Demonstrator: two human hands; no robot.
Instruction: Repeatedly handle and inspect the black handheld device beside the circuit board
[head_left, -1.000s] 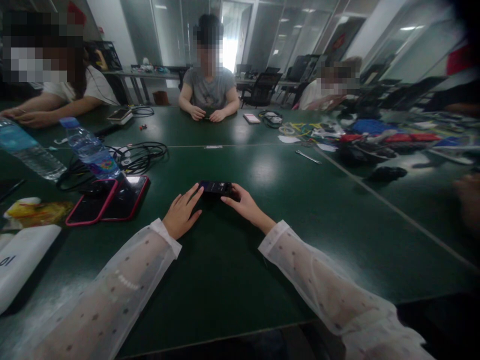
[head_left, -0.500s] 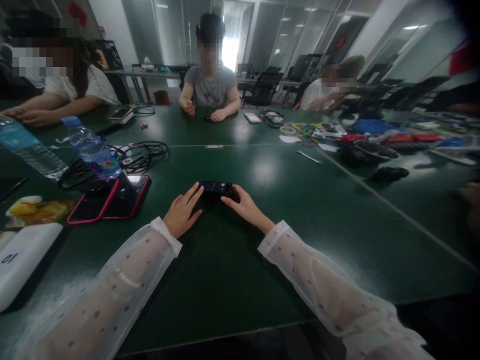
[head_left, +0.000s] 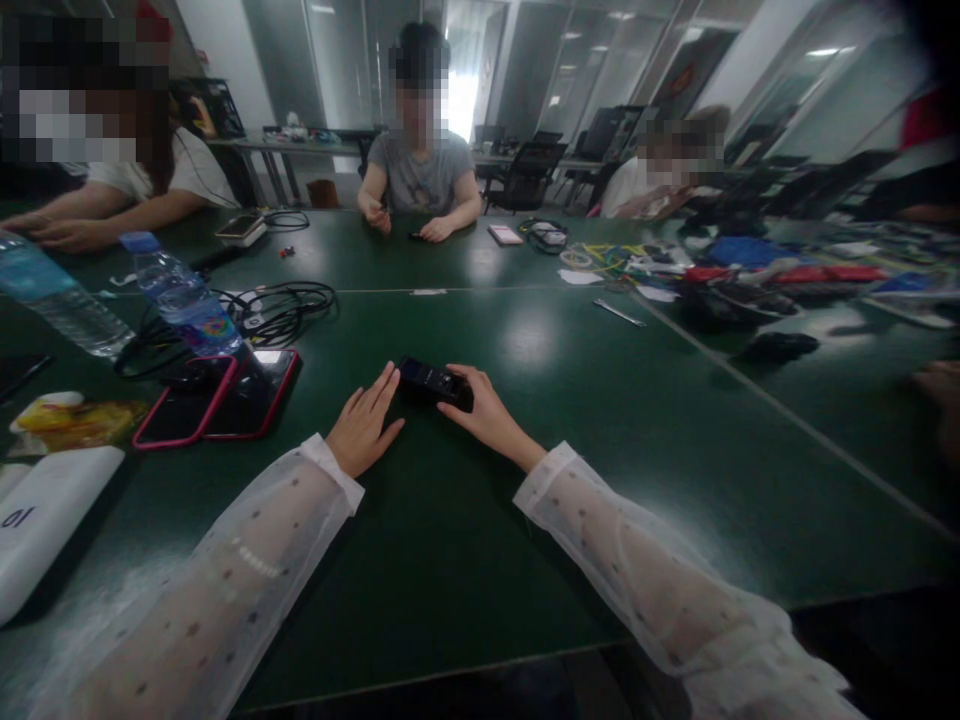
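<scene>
A small black handheld device (head_left: 427, 376) with a dark screen and small light markings lies slantwise before me on the green table. Around its right end, my right hand (head_left: 484, 408) has thumb and fingers closed in a grip. My left hand (head_left: 365, 425) lies beside the left end with its fingers stretched out, the fingertips close to the device or just touching it. Whether there is contact is hard to tell. Both forearms are in sheer white sleeves with dark stars.
To the left are two red-edged phones (head_left: 259, 400), a plastic water bottle (head_left: 184, 300), black cables (head_left: 300, 300) and a white box-like device (head_left: 56, 530). A wrench (head_left: 619, 313) lies right of centre. A person in grey (head_left: 424, 170) sits opposite; other people flank them.
The device has turned, its right end swinging nearer to me along with my right hand. My left fingers have drawn slightly back from its top, baring more of the screen.
</scene>
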